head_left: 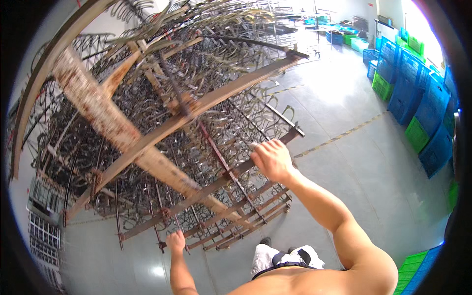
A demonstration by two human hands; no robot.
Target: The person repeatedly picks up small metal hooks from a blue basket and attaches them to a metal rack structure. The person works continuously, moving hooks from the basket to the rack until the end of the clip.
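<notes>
A large rusty metal rack (pixel 101 108) fills the left and middle of the view, its tiers crowded with curved metal hooks (pixel 167 169). My right hand (pixel 273 160) is closed around a brown crossbar (pixel 211 188), close to that bar's right end. Lower and to the left, my left hand (pixel 175 240) is closed at the near edge of the same rack, apparently on the end of a thin rod. The fingers of that hand are partly hidden. Both arms reach forward from the lower edge.
Blue and green plastic crates (pixel 408 88) are stacked along the right wall. A yellow-and-black line (pixel 339 135) crosses the grey floor (pixel 344 167). Shelving (pixel 44 236) with dark openings stands at the lower left. More racks and crates lie farther back.
</notes>
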